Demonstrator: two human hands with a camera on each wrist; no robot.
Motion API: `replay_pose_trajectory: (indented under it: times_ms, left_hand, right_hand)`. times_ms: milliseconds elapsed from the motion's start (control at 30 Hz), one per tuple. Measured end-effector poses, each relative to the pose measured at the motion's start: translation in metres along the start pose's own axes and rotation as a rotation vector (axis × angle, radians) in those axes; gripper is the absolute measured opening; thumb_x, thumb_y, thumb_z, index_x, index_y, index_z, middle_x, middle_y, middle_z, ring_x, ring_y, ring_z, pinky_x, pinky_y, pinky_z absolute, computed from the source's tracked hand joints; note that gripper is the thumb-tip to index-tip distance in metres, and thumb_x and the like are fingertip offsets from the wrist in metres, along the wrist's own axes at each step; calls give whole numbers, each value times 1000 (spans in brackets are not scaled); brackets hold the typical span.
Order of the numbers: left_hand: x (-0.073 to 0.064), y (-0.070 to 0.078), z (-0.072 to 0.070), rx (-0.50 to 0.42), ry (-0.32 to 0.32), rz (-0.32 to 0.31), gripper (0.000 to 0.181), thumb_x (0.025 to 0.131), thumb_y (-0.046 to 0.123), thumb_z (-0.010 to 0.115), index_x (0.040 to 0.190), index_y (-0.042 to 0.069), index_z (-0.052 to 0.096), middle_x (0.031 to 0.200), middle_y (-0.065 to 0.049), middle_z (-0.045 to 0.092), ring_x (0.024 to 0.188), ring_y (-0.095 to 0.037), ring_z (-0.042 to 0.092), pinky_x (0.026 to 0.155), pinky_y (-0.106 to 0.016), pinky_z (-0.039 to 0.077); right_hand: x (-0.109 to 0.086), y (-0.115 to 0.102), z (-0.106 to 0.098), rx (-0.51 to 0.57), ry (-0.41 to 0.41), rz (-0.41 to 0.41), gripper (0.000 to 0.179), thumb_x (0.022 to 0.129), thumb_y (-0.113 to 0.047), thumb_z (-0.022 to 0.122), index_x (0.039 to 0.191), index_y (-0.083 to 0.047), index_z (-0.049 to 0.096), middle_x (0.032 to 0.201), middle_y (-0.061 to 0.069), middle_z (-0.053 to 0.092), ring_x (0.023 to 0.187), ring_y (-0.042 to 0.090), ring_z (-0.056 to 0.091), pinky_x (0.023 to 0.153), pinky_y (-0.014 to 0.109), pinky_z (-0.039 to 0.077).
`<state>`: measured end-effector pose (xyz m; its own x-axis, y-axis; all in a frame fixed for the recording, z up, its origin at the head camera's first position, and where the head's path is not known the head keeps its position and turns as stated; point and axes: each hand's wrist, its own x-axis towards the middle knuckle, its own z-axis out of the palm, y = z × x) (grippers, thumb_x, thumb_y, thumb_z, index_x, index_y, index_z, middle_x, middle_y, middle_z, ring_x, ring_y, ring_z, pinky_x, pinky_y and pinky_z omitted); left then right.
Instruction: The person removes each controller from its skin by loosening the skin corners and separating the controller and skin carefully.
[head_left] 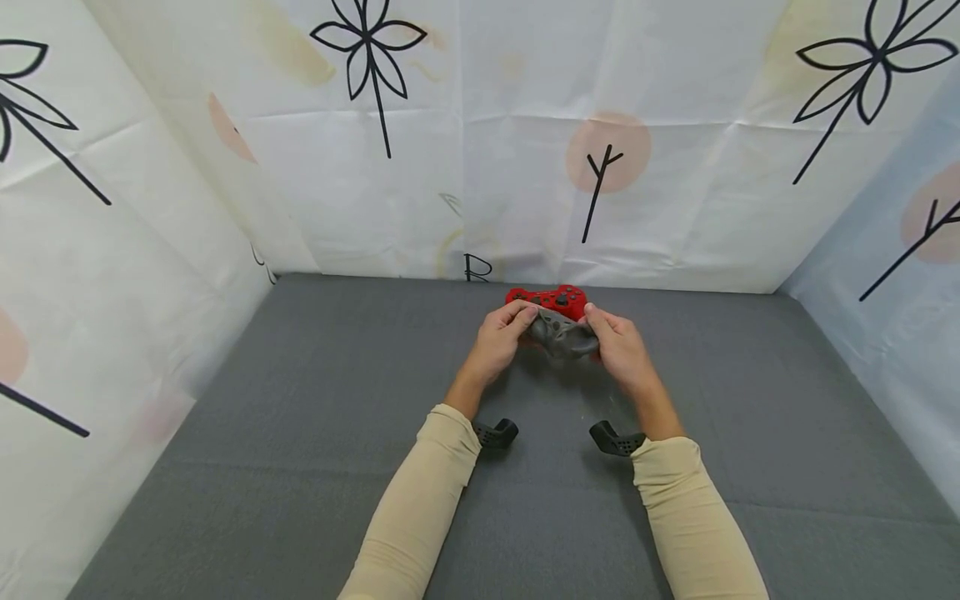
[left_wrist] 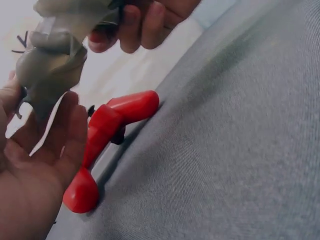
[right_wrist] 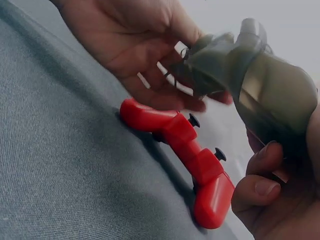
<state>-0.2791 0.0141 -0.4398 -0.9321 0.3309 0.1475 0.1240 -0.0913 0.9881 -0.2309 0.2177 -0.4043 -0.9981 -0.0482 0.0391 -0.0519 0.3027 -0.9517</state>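
Note:
A dark grey, see-through controller cover [head_left: 564,337], soft and creased, is held up between both hands in the head view. My left hand [head_left: 498,340] pinches its left end between thumb and fingers. At the other end my right hand [head_left: 619,348] grips it, with fingers curled beneath, as the right wrist view shows on the cover [right_wrist: 277,95]. Just behind the cover, a red game controller [head_left: 564,298] with black thumbsticks rests on the grey table. Neither hand holds the controller. Part of it is hidden behind the cover in the head view.
Grey cloth covers the table [head_left: 315,417]. White patterned fabric [head_left: 510,192] hangs at the back, and similar fabric stands at the left and right sides. A black wrist mount [head_left: 497,433] sits on the left wrist, another [head_left: 615,438] on the right.

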Motion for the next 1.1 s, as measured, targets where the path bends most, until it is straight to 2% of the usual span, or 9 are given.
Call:
replay_pose_trajectory:
  times_ms: [133,233,367,500,633,767,867,967,1100]
  left_hand:
    - [1,4,-1,-92,15,-15,30,106,18,55,123,-5,65,110,-5,67,91,-6,67,94,-36,59]
    - [0,7,-1,-119,12,-48,30,106,17,55,121,-6,65,102,2,67,89,-4,68,92,-30,59]
    - [-2,8,-2,-184,-14,-99,25,108,18,52,100,0,68,85,6,63,80,-4,62,78,-20,54]
    - [-4,11,-3,-257,-48,-133,38,109,24,48,76,13,61,72,7,56,70,-6,54,68,-22,48]
    - [-5,14,-4,-223,-68,-148,43,109,32,47,72,15,62,70,6,55,69,-9,52,68,-25,45]
    - [-4,14,-3,-52,-42,-147,45,107,44,48,74,16,61,70,7,52,73,-11,49,70,-27,42]
    - [-3,14,-2,44,-31,-139,47,106,50,47,74,17,59,68,8,51,75,-11,49,72,-26,41]
    - [-4,15,-3,6,-44,-129,48,104,54,46,79,16,61,72,7,54,76,-11,50,73,-26,42]
    - [-7,19,-6,-68,-69,-123,41,98,52,53,93,13,63,85,4,59,77,-10,58,75,-27,53]
  right_hand:
    - [2,2,-1,-13,-9,1,44,109,-44,42,91,-8,59,57,-8,39,51,11,35,53,27,32]
    - [2,3,-1,-4,-12,6,41,110,-43,41,93,-10,60,57,-8,39,51,12,35,54,28,33]
    - [3,4,-1,8,-10,10,42,110,-42,41,90,-10,60,56,-7,39,50,12,35,53,28,33]
    - [4,4,-1,18,-14,15,44,109,-45,44,87,-11,61,56,-8,40,50,11,35,54,27,33]
    - [2,1,0,109,-64,20,41,107,-48,45,87,-18,66,68,-11,52,57,8,41,57,26,36]
    - [-1,-2,-1,252,-187,17,46,109,-45,42,77,-22,65,82,-11,59,71,8,48,66,26,41]
    - [-2,-1,-2,295,-283,12,49,109,-45,41,70,-21,60,84,-10,56,83,9,50,74,25,43]
    - [-3,2,-4,287,-317,-1,42,107,-47,45,75,-22,58,90,-10,54,93,8,50,82,24,43]
    - [-4,3,-6,268,-316,-27,20,107,-34,53,99,-17,58,97,-10,55,91,8,51,80,26,46]
